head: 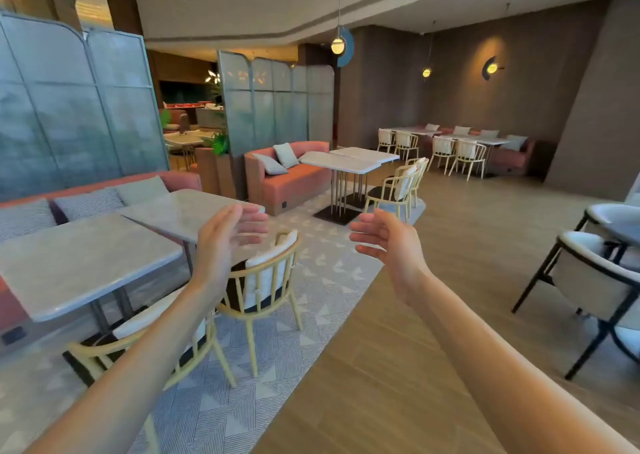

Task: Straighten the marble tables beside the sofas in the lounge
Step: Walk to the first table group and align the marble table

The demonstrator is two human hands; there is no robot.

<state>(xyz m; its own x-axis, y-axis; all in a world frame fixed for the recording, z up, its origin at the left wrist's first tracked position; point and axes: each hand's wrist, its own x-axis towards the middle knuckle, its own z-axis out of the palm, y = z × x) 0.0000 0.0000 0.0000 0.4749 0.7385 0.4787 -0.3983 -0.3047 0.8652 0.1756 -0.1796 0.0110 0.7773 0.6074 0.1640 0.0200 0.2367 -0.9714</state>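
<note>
Two pale marble tables stand by a pink sofa (180, 178) at the left: the near table (79, 263) and the one behind it (183, 211), their tops not lined up. Farther off, another marble table pair (346, 161) stands skewed beside a second pink sofa (287, 183). My left hand (230, 235) and my right hand (384, 239) are both raised in the air with fingers straight, palms facing each other, holding nothing and touching no table.
Pale wooden chairs (266, 280) stand at the near tables, and another (394, 190) at the far pair. Dark-framed white armchairs (595, 280) sit on the right. Grey screens (86, 107) back the sofas. A patterned rug (311, 301) meets a wood floor (467, 232).
</note>
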